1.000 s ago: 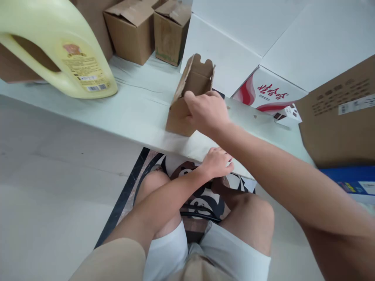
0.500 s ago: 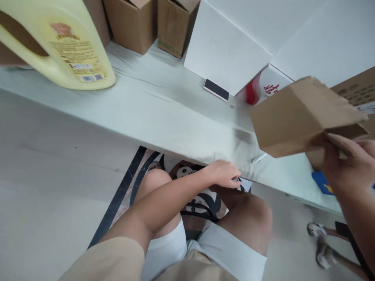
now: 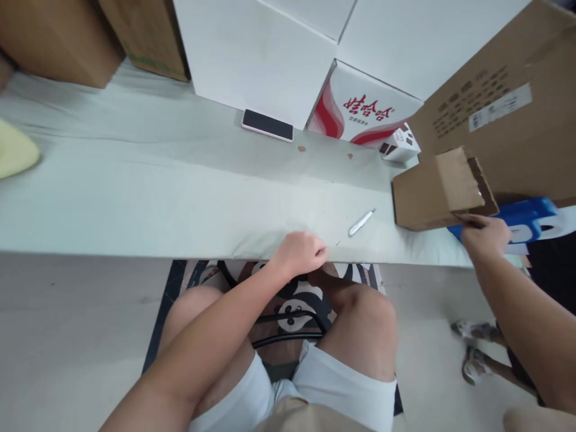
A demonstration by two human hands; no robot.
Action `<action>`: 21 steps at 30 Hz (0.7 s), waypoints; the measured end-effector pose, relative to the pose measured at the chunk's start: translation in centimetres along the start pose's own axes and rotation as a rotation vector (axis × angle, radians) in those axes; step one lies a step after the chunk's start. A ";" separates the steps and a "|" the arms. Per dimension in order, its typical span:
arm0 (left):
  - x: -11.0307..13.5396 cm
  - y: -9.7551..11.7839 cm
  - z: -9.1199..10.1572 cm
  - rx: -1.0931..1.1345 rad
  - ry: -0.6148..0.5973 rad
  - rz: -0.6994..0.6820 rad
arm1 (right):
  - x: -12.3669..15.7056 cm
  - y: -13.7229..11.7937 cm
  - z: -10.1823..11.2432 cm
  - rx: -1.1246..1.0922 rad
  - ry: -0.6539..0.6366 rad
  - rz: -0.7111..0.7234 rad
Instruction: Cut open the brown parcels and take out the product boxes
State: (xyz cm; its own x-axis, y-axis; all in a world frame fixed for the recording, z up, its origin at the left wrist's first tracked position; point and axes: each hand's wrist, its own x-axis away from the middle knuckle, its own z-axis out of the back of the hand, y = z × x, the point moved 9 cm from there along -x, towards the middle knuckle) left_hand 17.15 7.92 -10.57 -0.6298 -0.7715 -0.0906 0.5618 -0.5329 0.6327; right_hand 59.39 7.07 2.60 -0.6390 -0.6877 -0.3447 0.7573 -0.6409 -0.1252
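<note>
My right hand (image 3: pixel 486 237) grips the torn upper edge of a small brown cardboard box (image 3: pixel 420 198) at the right of the table. The box appears to stand on the tabletop, its open end facing right. Loosely curled into a fist, my left hand (image 3: pixel 300 253) rests at the table's front edge; nothing shows in it. A white utility knife (image 3: pixel 361 223) lies on the cloth between the two hands, its tip pointing away to the right.
On the green-covered table (image 3: pixel 148 198), a phone (image 3: pixel 267 125) lies by white boxes (image 3: pixel 247 54). A red-and-white carton (image 3: pixel 360 108), small white box (image 3: pixel 400 144), large carton (image 3: pixel 499 114) and blue package (image 3: pixel 526 219) stand right. A yellow jug (image 3: pixel 15 150) is left. A person's feet (image 3: pixel 472 363) show below.
My right hand has brought the cardboard box down from above the table to its right end. The view has swung right, showing the knife and blue package more fully. My left hand stays at the edge.
</note>
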 end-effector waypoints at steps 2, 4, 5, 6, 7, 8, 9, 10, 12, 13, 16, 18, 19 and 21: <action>-0.6 -0.9 0.3 0.013 0.043 0.028 | -1.9 -0.4 -0.9 -0.053 0.010 0.009; -1.3 -1.6 0.5 0.020 0.079 0.051 | -4.0 -1.1 -1.8 -0.093 0.022 0.014; -1.6 -1.8 0.6 0.022 0.094 0.055 | -5.0 -1.5 -2.3 -0.106 0.032 0.012; -1.9 -2.0 0.7 0.023 0.109 0.054 | -6.0 -2.0 -2.7 -0.115 0.047 0.009; -2.2 -2.1 0.8 0.023 0.123 0.049 | -7.0 -2.5 -3.1 -0.123 0.060 0.010; -2.4 -2.1 0.9 0.022 0.135 0.040 | -8.0 -3.1 -3.6 -0.129 0.074 0.013; -2.6 -2.1 1.0 0.021 0.146 0.029 | -8.9 -3.7 -4.0 -0.137 0.083 0.022; -2.7 -2.1 1.1 0.019 0.155 0.018 | -9.7 -4.4 -4.4 -0.146 0.084 0.035; -3.0 -2.3 1.3 0.016 0.175 -0.004 | -11.1 -5.7 -5.2 -0.163 0.081 0.057; -3.1 -2.3 1.4 0.015 0.189 -0.016 | -11.8 -6.4 -5.6 -0.168 0.079 0.065; -3.2 -2.6 1.9 0.008 0.251 -0.062 | -13.9 -9.0 -7.0 -0.167 0.089 0.071; -3.2 -2.5 2.1 -0.002 0.300 -0.100 | -15.6 -11.1 -8.0 -0.158 0.093 0.080; -3.2 -2.5 2.2 -0.005 0.320 -0.115 | -16.4 -12.3 -8.7 -0.149 0.088 0.083; -3.2 -2.4 2.3 -0.004 0.345 -0.132 | -18.0 -14.7 -9.9 -0.123 0.071 0.091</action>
State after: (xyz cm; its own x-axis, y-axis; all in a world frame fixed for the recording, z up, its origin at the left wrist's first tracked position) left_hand 16.60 12.49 -10.05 -0.4796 -0.7677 -0.4251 0.4904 -0.6362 0.5956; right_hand 61.11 32.21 1.46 -0.5590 -0.7127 -0.4239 0.8253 -0.5275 -0.2016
